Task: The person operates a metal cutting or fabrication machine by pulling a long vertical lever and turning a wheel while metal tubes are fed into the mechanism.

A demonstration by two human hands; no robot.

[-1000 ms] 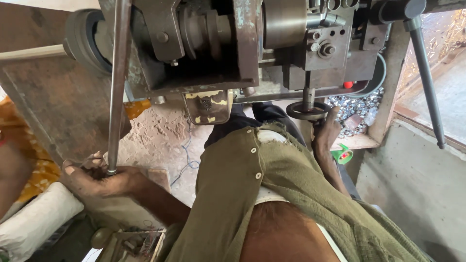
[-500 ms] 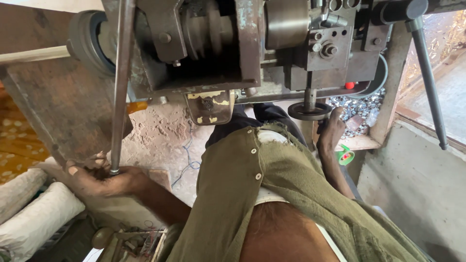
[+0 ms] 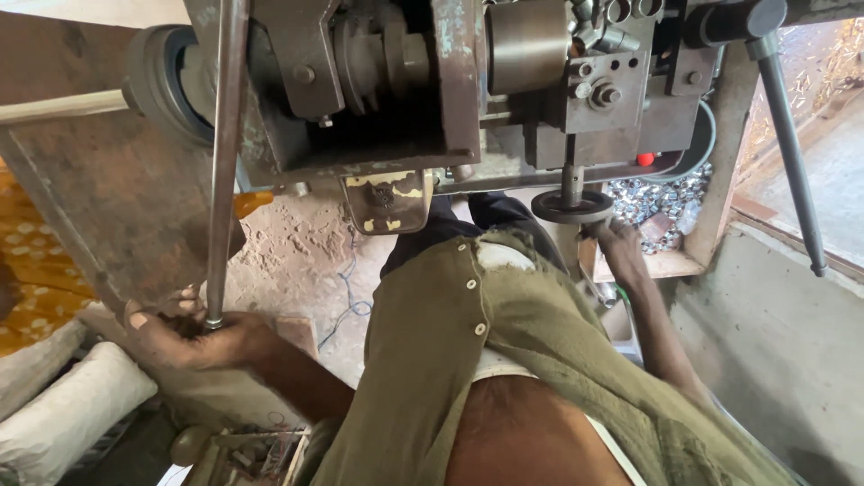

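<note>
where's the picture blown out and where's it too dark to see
Head view: daylight glares at the window opening on the right, washing out detail there; the machine's recess sits in deep shadow; the left hand on the long lever is dim but sharp; the right hand at the small handwheel is evenly lit.

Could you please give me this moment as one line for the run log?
left hand: grips lower end of long metal lever | right hand: at small handwheel under machine | metal parts pile: behind handwheel
</note>
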